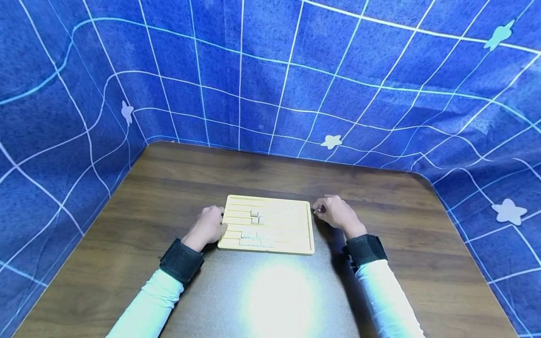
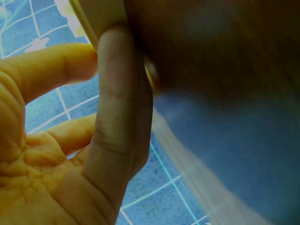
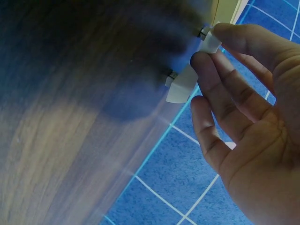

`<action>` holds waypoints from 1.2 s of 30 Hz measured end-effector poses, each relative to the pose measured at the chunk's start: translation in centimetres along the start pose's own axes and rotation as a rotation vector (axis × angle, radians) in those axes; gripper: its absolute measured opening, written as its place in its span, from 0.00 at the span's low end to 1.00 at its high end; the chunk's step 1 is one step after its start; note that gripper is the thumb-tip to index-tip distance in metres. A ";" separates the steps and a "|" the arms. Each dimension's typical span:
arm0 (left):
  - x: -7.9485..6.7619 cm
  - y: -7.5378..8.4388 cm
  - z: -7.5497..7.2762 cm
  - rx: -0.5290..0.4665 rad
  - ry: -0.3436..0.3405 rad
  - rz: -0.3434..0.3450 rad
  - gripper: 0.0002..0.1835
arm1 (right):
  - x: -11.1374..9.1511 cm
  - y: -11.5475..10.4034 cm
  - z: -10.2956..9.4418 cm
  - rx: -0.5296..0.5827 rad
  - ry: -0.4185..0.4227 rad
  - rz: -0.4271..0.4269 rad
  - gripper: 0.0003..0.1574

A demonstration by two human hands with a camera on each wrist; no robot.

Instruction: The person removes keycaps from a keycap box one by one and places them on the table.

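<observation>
A shallow pale yellow tray (image 1: 291, 225) with ridged rows lies flat on the table, small whitish tiles (image 1: 251, 234) set in its left half. At the tray's left edge, my left hand (image 1: 207, 225) grips the rim; its thumb and a finger meet the yellow edge in the left wrist view. My right hand (image 1: 336, 213) is just off the tray's right edge, fingers curled. Between thumb and fingertip it pinches a small white block (image 3: 211, 44) with a dark mark on one end. Another white block (image 3: 183, 88) shows beyond the fingertips in the right wrist view.
The brown wood-grain table (image 1: 148, 202) runs back to a blue curtain (image 1: 220, 75) with white grid lines and stars, which also closes in both sides. A bright glare (image 1: 279, 300) covers the tabletop in front of the tray. Both wrists wear black bands (image 1: 181, 260).
</observation>
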State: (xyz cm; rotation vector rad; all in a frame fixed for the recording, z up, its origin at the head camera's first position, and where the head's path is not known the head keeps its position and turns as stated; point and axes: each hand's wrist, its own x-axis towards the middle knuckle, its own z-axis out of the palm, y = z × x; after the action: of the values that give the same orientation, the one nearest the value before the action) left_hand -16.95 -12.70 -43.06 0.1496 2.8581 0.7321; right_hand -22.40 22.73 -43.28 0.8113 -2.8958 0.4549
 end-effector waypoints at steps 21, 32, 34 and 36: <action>0.0 -0.2 0.0 0.002 0.009 0.008 0.23 | 0.1 0.1 0.3 -0.002 0.004 0.009 0.08; 0.1 -0.2 0.1 0.005 0.003 0.000 0.22 | -0.5 -0.2 0.0 0.013 -0.006 0.071 0.12; 0.1 -0.2 0.1 0.006 0.004 -0.001 0.22 | -0.5 -0.3 -0.1 0.019 -0.002 0.068 0.12; 0.1 -0.1 0.1 0.005 0.000 -0.006 0.22 | -0.5 -0.5 -0.3 0.020 -0.004 0.069 0.12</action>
State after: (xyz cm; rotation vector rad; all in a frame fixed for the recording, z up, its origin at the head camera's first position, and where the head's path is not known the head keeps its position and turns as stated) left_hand -17.01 -12.78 -43.21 0.1413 2.8593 0.7245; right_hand -21.68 22.67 -43.00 0.7174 -2.9356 0.4903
